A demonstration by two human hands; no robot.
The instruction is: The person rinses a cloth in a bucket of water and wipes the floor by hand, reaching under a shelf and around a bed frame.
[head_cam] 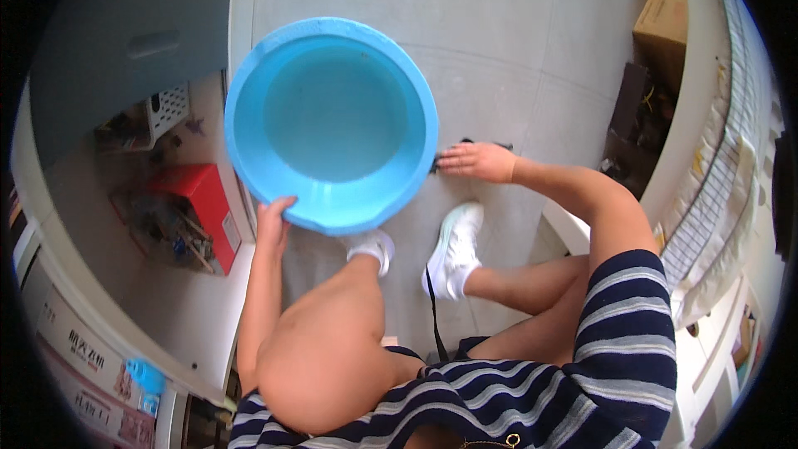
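Note:
A round light-blue plastic basin (330, 204) with water in it stands in front of me, close to the cabinet on the left. My left hand (274, 219) grips its near left rim, the thumb over the edge. To the right of the basin, my right hand (475, 162) lies palm down, fingers towards the basin wall, over a dark object (436, 164) that it mostly hides. Whether the right fingers hold this object or press on it cannot be made out. The water in the basin looks slightly cloudy, with a small dark speck near the far wall.
At left, an open cabinet holds a red box (215, 212) with assorted items and a white perforated basket (168, 113). A cardboard box (664, 12) stands on a shelf at far right, near bedding (717, 199). My white shoes (458, 243) rest on the grey floor (474, 0).

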